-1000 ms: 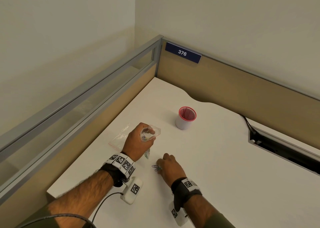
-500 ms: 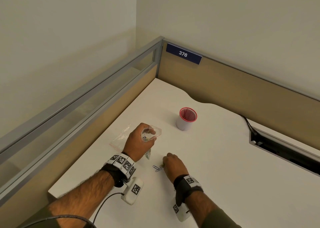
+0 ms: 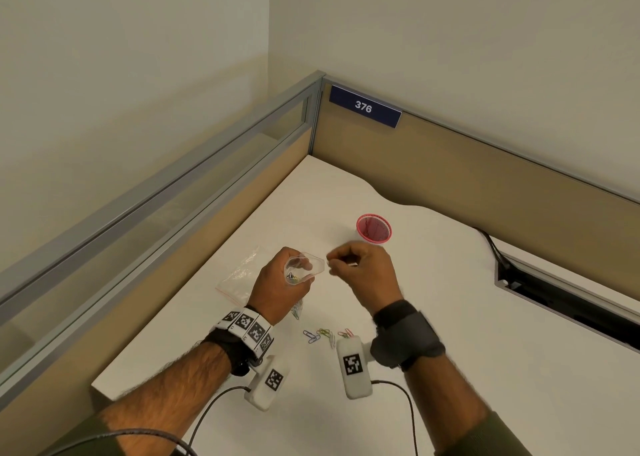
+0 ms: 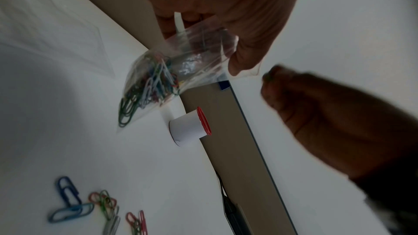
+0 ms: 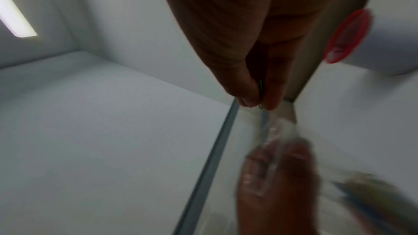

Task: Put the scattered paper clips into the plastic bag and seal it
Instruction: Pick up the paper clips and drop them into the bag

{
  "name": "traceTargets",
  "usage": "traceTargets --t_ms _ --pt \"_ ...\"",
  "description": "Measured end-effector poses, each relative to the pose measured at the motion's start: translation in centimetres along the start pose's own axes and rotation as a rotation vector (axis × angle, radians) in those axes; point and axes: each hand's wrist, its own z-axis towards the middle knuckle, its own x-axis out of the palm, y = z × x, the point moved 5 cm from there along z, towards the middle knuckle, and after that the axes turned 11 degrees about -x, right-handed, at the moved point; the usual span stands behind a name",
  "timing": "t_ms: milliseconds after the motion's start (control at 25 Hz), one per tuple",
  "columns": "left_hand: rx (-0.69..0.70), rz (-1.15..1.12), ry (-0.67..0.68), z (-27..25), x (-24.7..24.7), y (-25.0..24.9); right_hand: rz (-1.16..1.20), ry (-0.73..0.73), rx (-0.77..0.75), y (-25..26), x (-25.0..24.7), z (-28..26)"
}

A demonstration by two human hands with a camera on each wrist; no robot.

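My left hand holds a clear plastic bag above the desk, its mouth held wide, with several coloured paper clips heaped in its bottom. My right hand is raised beside the bag's mouth and pinches a green paper clip between thumb and fingertip. Several loose paper clips lie on the white desk below and between my wrists, blue, green, red and grey.
A second clear bag with a red strip lies flat to the left of my left hand. A white cup with a red mesh top stands behind my right hand. Partition walls close the desk's left and back; a cable slot is at right.
My right hand has lifted from the desk, where it was picking at the clips, up to the bag's mouth with one clip. The left hand keeps the bag in place.
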Motion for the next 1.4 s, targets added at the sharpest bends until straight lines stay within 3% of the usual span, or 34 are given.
traceTargets --t_ms 120,200,280,440,600,880,1080,1280,1400 --pt "0.012 0.034 0.002 0.1 0.1 -0.1 -0.084 0.098 -0.142 3.4 1.6 1.4" --pt "0.003 0.056 -0.001 0.2 0.0 0.0 -0.224 0.207 -0.195 4.1 3.2 1.5" --pt "-0.002 0.048 -0.003 0.4 -0.2 0.0 -0.309 0.224 -0.222 4.1 3.7 1.4" --pt "0.018 0.037 -0.008 0.2 -0.5 -0.2 -0.374 0.094 -0.195 3.3 2.4 1.6" --pt "0.011 0.016 0.017 -0.3 0.2 -0.3 -0.478 0.221 -0.104 1.6 3.1 2.2" --pt "-0.033 -0.107 0.093 -0.8 0.0 -0.6 -0.122 0.152 0.013 1.2 2.3 2.7" --pt "-0.013 -0.003 0.083 -0.4 0.5 -0.1 0.056 0.12 0.063 1.2 1.5 2.5" --pt "0.027 -0.028 0.02 -0.3 0.3 -1.3 0.111 0.054 0.033 -0.1 0.6 2.1" --pt "0.022 -0.014 -0.016 -0.3 -0.3 -1.4 -0.042 -0.004 0.098 -4.9 0.0 0.7"
